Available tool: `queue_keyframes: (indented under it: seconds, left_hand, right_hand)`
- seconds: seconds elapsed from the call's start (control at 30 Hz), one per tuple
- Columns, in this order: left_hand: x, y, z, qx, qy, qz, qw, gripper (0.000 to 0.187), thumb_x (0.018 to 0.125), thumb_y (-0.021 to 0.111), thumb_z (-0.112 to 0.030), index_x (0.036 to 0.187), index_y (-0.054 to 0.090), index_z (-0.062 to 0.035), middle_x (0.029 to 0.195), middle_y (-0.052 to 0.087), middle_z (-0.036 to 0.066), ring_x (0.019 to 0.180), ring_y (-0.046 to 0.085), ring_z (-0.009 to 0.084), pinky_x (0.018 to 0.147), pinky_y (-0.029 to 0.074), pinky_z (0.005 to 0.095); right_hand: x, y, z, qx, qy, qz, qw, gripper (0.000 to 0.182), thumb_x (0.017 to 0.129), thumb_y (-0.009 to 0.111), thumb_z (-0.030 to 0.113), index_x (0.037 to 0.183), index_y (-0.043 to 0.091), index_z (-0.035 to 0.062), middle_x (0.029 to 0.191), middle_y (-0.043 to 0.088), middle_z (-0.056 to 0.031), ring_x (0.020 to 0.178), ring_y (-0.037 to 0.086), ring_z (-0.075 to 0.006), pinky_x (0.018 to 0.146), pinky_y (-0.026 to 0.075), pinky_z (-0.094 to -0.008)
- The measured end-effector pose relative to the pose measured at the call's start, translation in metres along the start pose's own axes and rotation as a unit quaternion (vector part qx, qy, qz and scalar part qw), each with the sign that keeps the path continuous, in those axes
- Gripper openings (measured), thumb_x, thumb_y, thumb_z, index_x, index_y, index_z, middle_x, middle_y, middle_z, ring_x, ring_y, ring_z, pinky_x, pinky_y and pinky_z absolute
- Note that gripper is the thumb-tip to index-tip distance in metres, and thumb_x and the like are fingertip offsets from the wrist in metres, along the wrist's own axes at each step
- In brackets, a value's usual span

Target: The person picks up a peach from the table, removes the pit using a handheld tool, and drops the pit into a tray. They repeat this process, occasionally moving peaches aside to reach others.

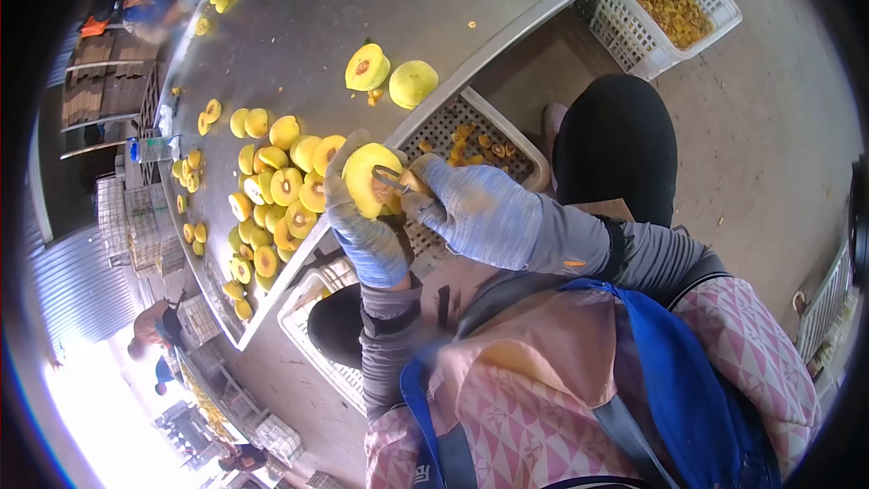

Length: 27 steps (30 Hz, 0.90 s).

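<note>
My left hand (365, 237), in a grey-blue knit glove, is closed around a yellow peach half (364, 163), its cut face turned up toward me. My right hand (484, 217), gloved alike, grips a pitting knife (391, 183) with a curved metal blade. The blade touches the cut face near the middle. Beside my left hand, a heap of halved peaches (286, 186) lies on the metal table (317, 0). Farther along the table are a cut peach half (367, 67) and a rounded peach piece (414, 84), its cut side not visible.
Below my hands, a perforated crate (534, 158) holds pits and scraps. Another white crate (720, 4) full of scraps stands at the upper right. A white crate (312, 321) is by my knee. The table's metal edge (534, 18) runs diagonally. Other people (158, 330) are in the background.
</note>
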<state>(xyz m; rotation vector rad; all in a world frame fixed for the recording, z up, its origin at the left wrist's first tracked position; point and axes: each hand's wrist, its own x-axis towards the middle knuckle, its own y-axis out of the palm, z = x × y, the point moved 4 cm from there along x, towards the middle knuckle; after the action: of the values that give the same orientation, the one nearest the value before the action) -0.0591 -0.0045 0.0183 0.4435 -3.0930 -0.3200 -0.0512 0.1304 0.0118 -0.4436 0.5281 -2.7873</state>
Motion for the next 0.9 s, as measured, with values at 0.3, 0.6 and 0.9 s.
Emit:
queue_keyframes:
  seconds: [0.3,0.6,0.9]
  left_hand:
    - [0.002,-0.007,0.005,0.023,-0.028,-0.048,0.998,0.058,0.099,0.036,-0.048,0.12,0.053,0.0035,0.106,0.061,0.013,0.093,0.06,0.0212,0.086,0.05,0.0323]
    - [0.007,-0.009,0.005,0.088,-0.095,0.069,0.989,0.058,0.098,0.039,-0.049,0.106,0.061,0.0043,0.094,0.064,0.012,0.087,0.061,0.0198,0.08,0.051,0.0296]
    - [0.0,-0.013,0.001,0.162,0.017,0.016,0.986,0.053,0.096,0.047,-0.043,0.106,0.062,0.0059,0.085,0.067,0.014,0.077,0.064,0.0199,0.073,0.053,0.0299]
  right_hand:
    - [-0.005,-0.003,0.002,-0.017,-0.018,0.029,0.999,0.031,0.093,0.057,0.031,0.099,0.053,0.0013,0.061,0.059,-0.0181,0.056,0.061,-0.0358,0.051,0.049,-0.044]
    - [-0.007,-0.001,-0.002,-0.015,-0.013,0.096,0.995,0.036,0.092,0.057,0.032,0.105,0.053,-0.0014,0.065,0.061,-0.0194,0.06,0.063,-0.0375,0.054,0.049,-0.0455]
    - [-0.008,0.01,-0.01,0.171,0.033,0.156,0.972,0.03,0.094,0.056,0.025,0.109,0.055,-0.0006,0.078,0.062,-0.0226,0.069,0.063,-0.0394,0.058,0.049,-0.0444]
